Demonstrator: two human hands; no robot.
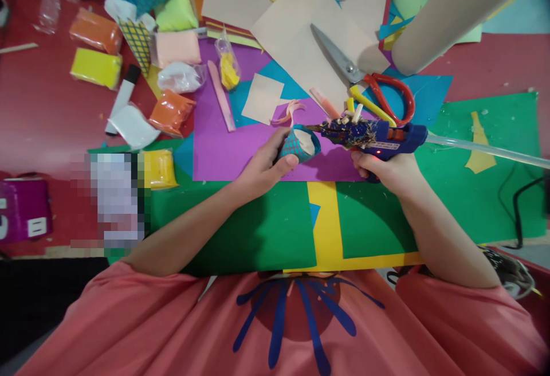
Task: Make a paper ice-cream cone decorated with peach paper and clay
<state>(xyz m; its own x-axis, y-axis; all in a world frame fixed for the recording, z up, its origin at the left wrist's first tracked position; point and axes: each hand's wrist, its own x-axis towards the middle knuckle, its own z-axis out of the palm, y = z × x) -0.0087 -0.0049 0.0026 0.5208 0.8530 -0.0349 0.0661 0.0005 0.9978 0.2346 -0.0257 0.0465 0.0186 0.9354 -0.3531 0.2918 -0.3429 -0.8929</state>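
My left hand (268,167) holds a small blue checked paper cone (293,145) with a pale inside, its wide mouth turned to the right. A curled pink paper strip (293,113) sticks up behind the cone. In my right hand (389,172) is a blue glue gun (397,137), gripped by its handle, with a small red light lit. The nozzle points left and reaches the cone's upper rim; whether they touch I cannot tell. A clear glue stick (481,149) runs out of the gun's back. Dried bits crust the gun's front.
Red-handled scissors (352,69) lie open-side away on cream paper (296,26), behind the gun. Several clay packets, such as an orange one (172,112), and a marker (124,101) lie left. A thick cardboard tube (451,20) stands at back right. Purple paper (215,158) and green sheets (266,227) cover the front.
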